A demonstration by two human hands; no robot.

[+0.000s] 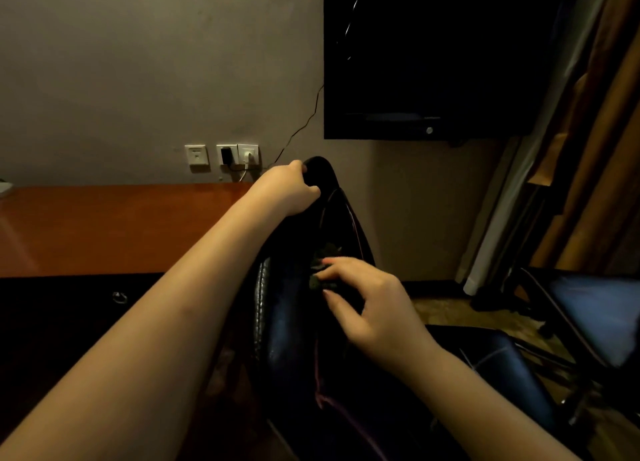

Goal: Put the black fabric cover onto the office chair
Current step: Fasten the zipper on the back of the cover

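The office chair (268, 308) stands just off the right end of the orange-brown tabletop (104, 225), its stitched black back seen edge-on. The black fabric cover (341, 225), marked by thin purple seams, lies draped over the top of the back and runs down its right side. The left hand (294, 188) reaches to the top of the back, its grip closed with fingers curled over the cover's upper edge. Lower down, the right hand (367, 304) has its grip nearly closed, fingertips pinching a small dark fold, which seems to be part of the cover, though the dim light blurs it. Wall sockets (221, 157) sit above the tabletop's far edge, beside a dark screen (433, 55).
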